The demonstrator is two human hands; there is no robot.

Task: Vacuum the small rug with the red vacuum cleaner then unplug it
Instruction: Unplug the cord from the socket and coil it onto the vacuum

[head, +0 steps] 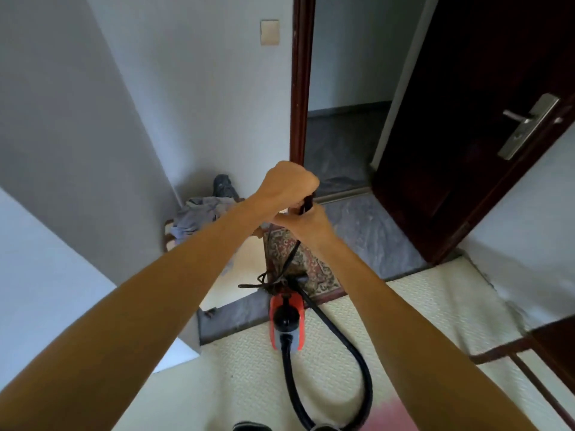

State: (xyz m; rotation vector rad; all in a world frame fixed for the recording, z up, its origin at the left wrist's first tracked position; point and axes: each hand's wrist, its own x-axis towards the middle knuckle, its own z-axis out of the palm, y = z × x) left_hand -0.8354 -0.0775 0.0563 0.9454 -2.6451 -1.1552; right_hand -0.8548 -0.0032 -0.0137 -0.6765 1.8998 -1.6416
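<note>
**A:** Start close in. What are the hands doing?

**B:** Both arms reach forward. The left hand (pixel 287 181) is clenched into a fist round the top of a black cord (pixel 306 205). The right hand (pixel 306 223) sits just beneath it, fingers wrapped round the same cord.

**A:** And where does the cord go?

**B:** It drops from the right hand to a loose tangle on top of the red vacuum cleaner (pixel 286 318).

**A:** Where is the cleaner itself?

**B:** It stands on the cream floor (pixel 435 306), below the hands in the view. Its black hose (pixel 357 353) leaves the near end, curves down towards the person's feet and comes back up in a wide loop.

**A:** The rug?

**B:** The small rug (pixel 314 269), patterned, lies just beyond the cleaner on the grey floor (pixel 367 231), partly hidden behind the right wrist.

**A:** Anything further back?

**B:** A pile of clothes (pixel 199 213) fills the corner to the left. The dark door (pixel 451 135) stands open on the right with its metal handle (pixel 525 126) showing, and a light switch (pixel 269 32) is on the wall beside the frame
</note>
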